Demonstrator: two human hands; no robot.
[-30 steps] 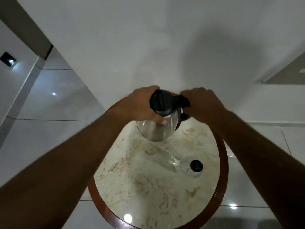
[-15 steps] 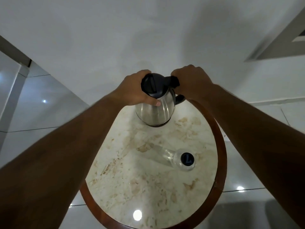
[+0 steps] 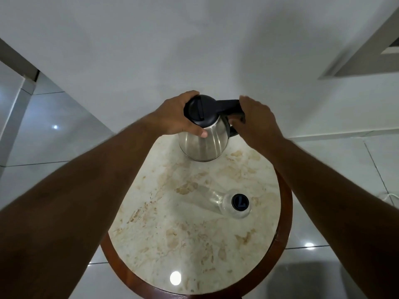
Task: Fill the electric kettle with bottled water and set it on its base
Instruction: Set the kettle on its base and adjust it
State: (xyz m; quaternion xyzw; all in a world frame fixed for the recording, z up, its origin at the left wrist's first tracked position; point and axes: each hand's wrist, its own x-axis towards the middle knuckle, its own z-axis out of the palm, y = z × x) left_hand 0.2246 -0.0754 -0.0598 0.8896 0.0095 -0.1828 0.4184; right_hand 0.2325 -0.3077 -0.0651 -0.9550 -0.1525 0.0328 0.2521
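Steel kettle clasped by left hand, right hand gripping handle

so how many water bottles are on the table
1. A clear water bottle with a dark cap stands on the round marble table, nearer the person than the kettle. None other shows.

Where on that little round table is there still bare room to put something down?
The near half of the marble table is bare, between the clear bottle and the wooden rim. A bare strip also runs left of the bottle. The far edge is crowded: kettle, left hand, right hand.
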